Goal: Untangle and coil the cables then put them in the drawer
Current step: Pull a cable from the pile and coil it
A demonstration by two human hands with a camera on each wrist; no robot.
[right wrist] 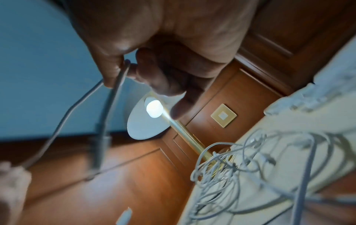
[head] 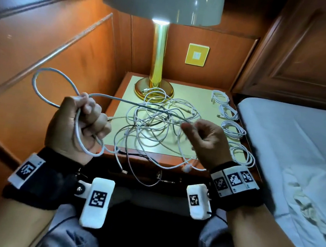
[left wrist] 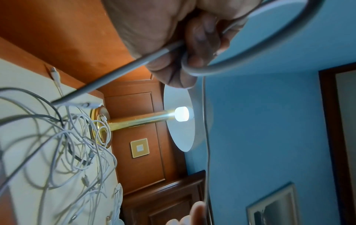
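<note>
A white cable (head: 39, 87) is looped in my left hand (head: 91, 114), whose fingers curl round the loops in a fist above the nightstand's left edge. From there the cable (left wrist: 163, 51) runs taut to my right hand (head: 190, 126), which pinches it (right wrist: 123, 71) between thumb and forefinger over the tangle. A tangled heap of white cables (head: 154, 122) covers the nightstand top (head: 198, 99), with ends hanging over the front edge. Several coiled cables (head: 233, 130) lie in a row along the right edge. The drawer front (head: 145, 175) is in shadow below.
A brass lamp (head: 157, 61) stands at the back of the nightstand, its base touched by the tangle. A bed (head: 298, 150) is close on the right, and wood panelling (head: 44, 47) closes in the left.
</note>
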